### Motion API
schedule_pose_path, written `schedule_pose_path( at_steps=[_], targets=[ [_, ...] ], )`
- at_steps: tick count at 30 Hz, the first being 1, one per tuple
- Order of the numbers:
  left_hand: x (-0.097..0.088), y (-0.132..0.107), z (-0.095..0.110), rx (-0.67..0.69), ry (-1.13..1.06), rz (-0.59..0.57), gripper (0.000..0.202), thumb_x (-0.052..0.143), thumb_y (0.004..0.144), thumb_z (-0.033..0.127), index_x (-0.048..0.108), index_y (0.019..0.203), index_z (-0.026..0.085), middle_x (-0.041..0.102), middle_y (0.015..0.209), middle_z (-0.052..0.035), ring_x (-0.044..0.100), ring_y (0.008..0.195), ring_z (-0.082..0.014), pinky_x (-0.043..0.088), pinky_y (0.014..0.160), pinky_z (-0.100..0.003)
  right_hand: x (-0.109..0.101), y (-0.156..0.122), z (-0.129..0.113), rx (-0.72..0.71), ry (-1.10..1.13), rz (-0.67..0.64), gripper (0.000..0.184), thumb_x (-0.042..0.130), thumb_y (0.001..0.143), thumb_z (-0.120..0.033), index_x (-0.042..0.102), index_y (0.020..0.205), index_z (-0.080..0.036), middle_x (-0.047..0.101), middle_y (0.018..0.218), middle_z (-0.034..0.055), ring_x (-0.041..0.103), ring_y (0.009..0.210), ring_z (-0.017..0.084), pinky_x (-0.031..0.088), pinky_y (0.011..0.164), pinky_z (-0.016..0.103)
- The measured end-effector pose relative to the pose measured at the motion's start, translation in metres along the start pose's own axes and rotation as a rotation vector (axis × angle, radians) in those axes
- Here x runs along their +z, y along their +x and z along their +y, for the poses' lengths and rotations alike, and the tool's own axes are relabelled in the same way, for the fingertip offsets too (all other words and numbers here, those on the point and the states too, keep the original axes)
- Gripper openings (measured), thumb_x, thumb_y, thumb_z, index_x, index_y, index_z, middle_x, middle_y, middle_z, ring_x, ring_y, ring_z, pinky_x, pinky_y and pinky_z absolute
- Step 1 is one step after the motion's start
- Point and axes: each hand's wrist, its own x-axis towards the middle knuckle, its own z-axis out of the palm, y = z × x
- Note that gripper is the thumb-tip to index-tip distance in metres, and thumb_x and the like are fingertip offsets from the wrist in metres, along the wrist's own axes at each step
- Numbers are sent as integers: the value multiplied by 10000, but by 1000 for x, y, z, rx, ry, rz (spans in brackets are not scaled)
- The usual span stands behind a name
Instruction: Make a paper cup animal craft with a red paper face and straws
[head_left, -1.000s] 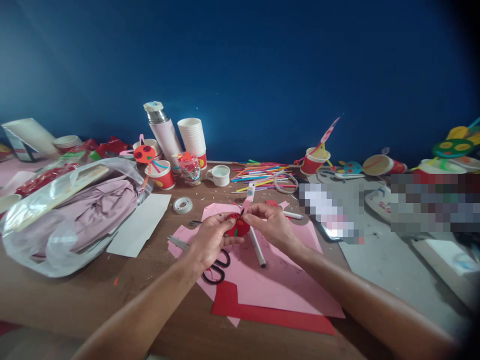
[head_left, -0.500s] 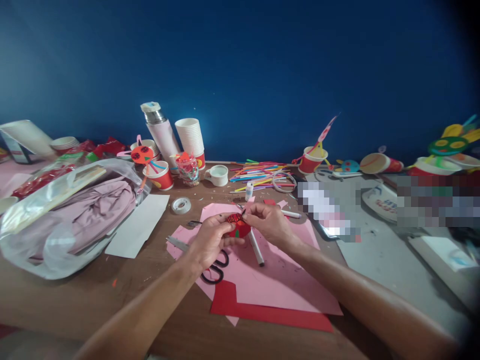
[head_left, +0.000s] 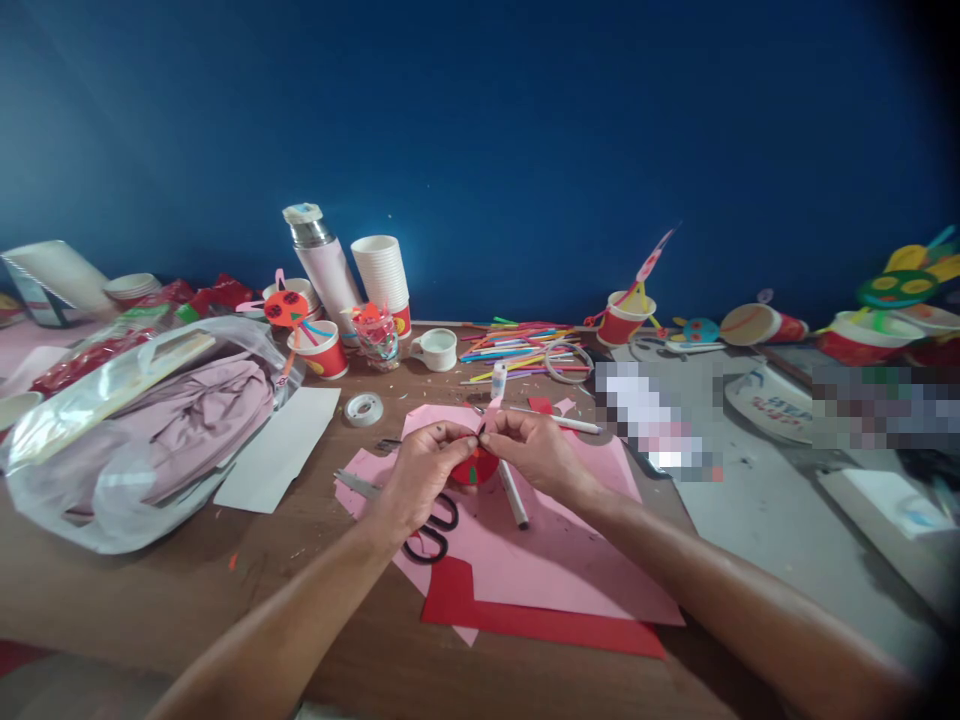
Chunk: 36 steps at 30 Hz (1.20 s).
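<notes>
My left hand [head_left: 429, 465] is closed on a round red paper cutout [head_left: 474, 474] with a green triangle near its lower part. Fingertips cover the cutout's upper half. My right hand [head_left: 534, 452] pinches at the cutout's top edge, its thumb and finger meeting those of my left. A narrow pink paper piece [head_left: 493, 412] rises just above the fingertips, with a small dark patch beside it. Below the hands lie pink paper sheets [head_left: 570, 560] over a red sheet [head_left: 555, 634]. Black-handled scissors [head_left: 358, 484] rest under my left wrist. Near my right hand is a white marker [head_left: 515, 498].
Behind the hands stand a small glue bottle [head_left: 499, 381], a white mug [head_left: 437, 350] and a pile of colored sticks [head_left: 517, 350]. A tape roll [head_left: 364, 409] and a plastic bag [head_left: 135, 450] lie left. A blurred phone-like object [head_left: 652, 420] lies right.
My left fingers have shifted up to meet the right fingertips at the cutout's top. The cutout's drawn, dark-striped upper part is now covered. The right hand has moved slightly.
</notes>
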Motion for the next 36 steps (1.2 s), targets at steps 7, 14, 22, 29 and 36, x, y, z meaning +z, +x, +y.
schedule_pose_path(
  at_steps=[7,14,22,29,36],
  targets=[
    [2,-4,5,21,5,84,175,647,681,282,617,785,145,643,646,-12,608,513,-143,503,431,-245,-1,2,-2,44,209,34,215,560,778,-335,611,889,-158,621,780,8,561,696,120,428,656,244],
    [4,-3,5,37,-3,127,171,639,686,286,605,769,141,611,629,2,593,524,-142,522,452,-267,2,1,0,11,123,41,152,560,767,-297,623,757,-158,608,717,-6,545,673,116,411,648,238],
    [8,-5,4,7,-2,96,189,653,683,277,613,788,126,631,662,-17,580,525,-130,506,450,-246,6,4,3,1,54,66,154,545,741,-267,536,627,-165,523,596,-32,462,559,98,358,548,225],
    [0,-3,1,-37,-76,-88,340,684,674,274,613,966,116,668,795,-66,605,529,-119,510,491,-235,2,4,5,7,63,137,143,540,740,-262,537,634,-166,533,603,-30,473,573,103,365,554,224],
    [1,-3,-1,-36,-58,-48,291,697,661,277,601,883,115,639,741,-45,607,554,-135,517,503,-257,6,5,9,-3,155,126,150,551,749,-289,547,658,-169,546,614,-30,499,580,104,389,568,224]
  ],
)
